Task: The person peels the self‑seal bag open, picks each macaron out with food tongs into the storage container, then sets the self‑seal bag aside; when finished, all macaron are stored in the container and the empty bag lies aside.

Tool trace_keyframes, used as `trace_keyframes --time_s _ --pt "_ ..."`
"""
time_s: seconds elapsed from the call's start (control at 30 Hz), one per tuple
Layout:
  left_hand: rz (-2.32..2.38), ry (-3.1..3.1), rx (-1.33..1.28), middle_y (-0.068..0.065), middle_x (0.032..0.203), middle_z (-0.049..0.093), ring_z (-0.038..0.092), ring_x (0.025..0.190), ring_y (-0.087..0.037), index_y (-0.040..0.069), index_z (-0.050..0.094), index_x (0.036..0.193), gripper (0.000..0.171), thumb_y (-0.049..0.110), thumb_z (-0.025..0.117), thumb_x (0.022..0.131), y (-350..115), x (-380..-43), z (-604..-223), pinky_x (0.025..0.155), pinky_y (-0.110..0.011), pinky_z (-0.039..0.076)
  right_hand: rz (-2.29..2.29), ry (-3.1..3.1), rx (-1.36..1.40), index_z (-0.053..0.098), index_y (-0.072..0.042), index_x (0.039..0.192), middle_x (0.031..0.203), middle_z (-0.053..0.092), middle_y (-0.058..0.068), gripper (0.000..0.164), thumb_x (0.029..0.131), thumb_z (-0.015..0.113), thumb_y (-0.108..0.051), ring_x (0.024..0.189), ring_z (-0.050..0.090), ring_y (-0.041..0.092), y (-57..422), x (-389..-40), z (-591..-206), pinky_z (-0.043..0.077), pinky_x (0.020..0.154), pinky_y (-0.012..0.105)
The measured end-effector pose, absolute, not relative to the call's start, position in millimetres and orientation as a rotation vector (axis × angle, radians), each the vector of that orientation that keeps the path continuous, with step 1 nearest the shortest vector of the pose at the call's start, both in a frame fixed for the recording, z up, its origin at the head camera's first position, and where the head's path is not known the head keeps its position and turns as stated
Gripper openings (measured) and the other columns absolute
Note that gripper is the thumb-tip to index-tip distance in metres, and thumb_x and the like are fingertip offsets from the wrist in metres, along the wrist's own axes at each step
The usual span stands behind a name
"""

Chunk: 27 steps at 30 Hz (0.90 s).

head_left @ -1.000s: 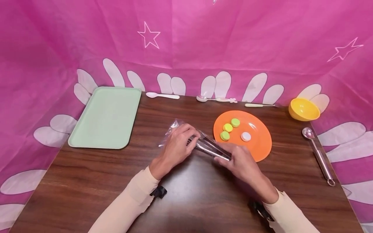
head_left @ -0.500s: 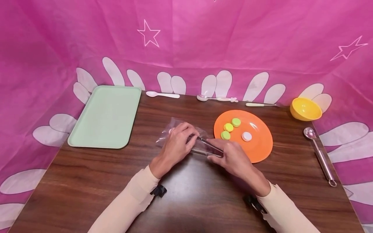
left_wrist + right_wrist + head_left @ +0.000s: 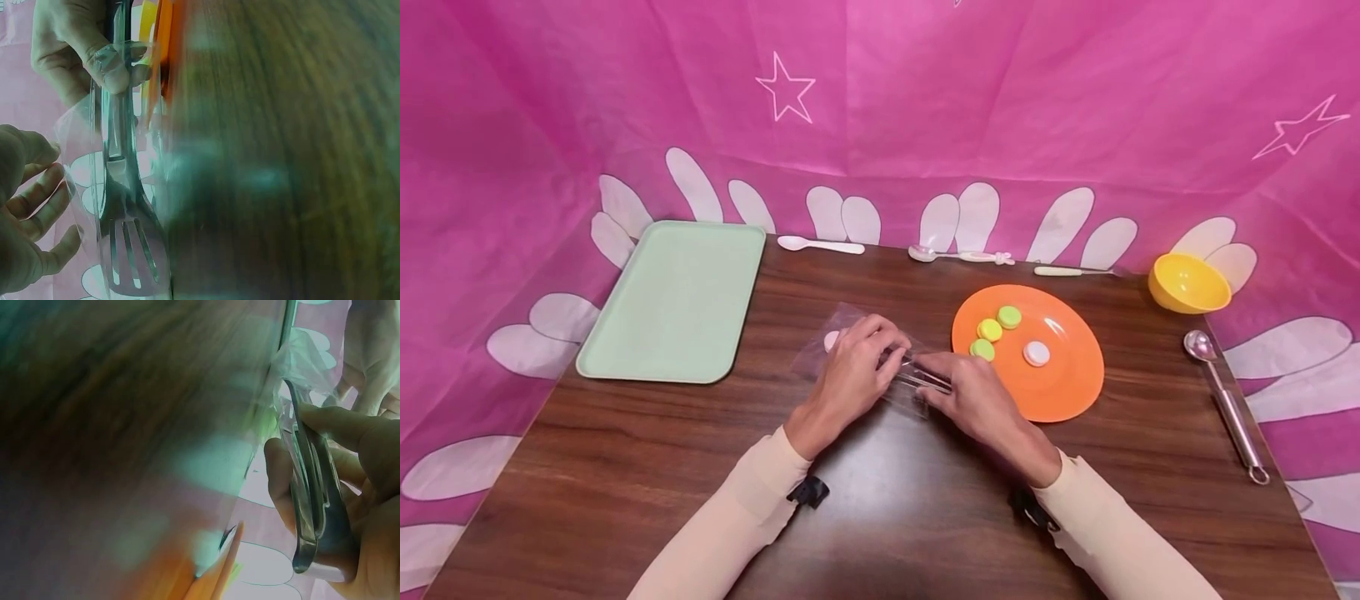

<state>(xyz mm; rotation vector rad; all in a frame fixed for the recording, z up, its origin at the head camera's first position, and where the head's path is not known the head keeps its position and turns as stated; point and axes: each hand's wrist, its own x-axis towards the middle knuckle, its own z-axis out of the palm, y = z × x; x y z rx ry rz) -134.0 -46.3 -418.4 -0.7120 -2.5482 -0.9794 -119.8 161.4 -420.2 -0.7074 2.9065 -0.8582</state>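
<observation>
In my right hand (image 3: 977, 392) is a pair of metal tongs (image 3: 312, 475), gripped near the joined end between thumb and fingers. The slotted head of the tongs (image 3: 128, 250) shows through a clear plastic bag (image 3: 808, 358), which also covers part of my right thumb. My left hand (image 3: 853, 367) holds the bag's edge with curled fingers and hides its middle from above. A pale pink macaron (image 3: 831, 340) shows through the bag beside my left hand. Right of the hands, an orange plate (image 3: 1067, 392) bears two green macarons, a yellow one and a whitish one (image 3: 1036, 353).
A pale green tray (image 3: 673, 304) lies at the left. Along the back edge are a white spoon (image 3: 820, 245), a spoon with a decorated handle (image 3: 962, 255) and a thin white-handled utensil (image 3: 1067, 271). At the right are a yellow bowl (image 3: 1187, 283) and a metal scoop (image 3: 1228, 412).
My right hand has moved left with the tongs, so less of them shows between the hands. The pink macaron has come into sight beside my left hand, which stays almost still.
</observation>
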Motion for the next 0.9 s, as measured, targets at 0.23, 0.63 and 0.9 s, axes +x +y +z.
trace_keyframes --time_s 0.23,0.63,0.9 --pt "-0.952 -2.563 -0.713 -0.003 0.103 0.075 0.071 0.103 -0.023 0.012 0.081 0.1 0.006 0.011 0.074 0.099 -45.8 -134.0 -418.4 0.084 -0.045 0.053 -0.847 2.919 -0.751 0.075 -0.007 0.136 0.132 0.078 0.015 0.053 0.086 0.091 -0.013 0.12 0.077 0.033 155.9 -122.3 -420.2 0.061 0.103 0.051" --pt "-0.875 -2.548 -0.677 -0.001 0.102 0.075 0.071 0.102 -0.022 0.014 0.081 0.1 0.008 0.012 0.074 0.099 -42.1 -133.3 -421.2 0.092 -0.047 0.055 -0.981 2.862 -0.56 0.079 -0.015 0.129 0.115 0.083 0.008 0.044 0.087 0.09 -0.011 0.092 0.074 0.021 187.1 -100.0 -410.2 0.055 0.074 0.032" --pt "-0.915 -2.503 -0.713 -0.002 0.099 0.076 0.07 0.098 -0.023 0.012 0.082 0.099 0.005 0.011 0.076 0.098 -42.2 -133.0 -420.9 0.092 -0.045 0.057 -0.933 2.904 -0.57 0.075 -0.011 0.137 0.116 0.082 0.009 0.056 0.084 0.093 -0.015 0.093 0.074 0.021 207.0 -84.9 -405.4 0.057 0.072 0.031"
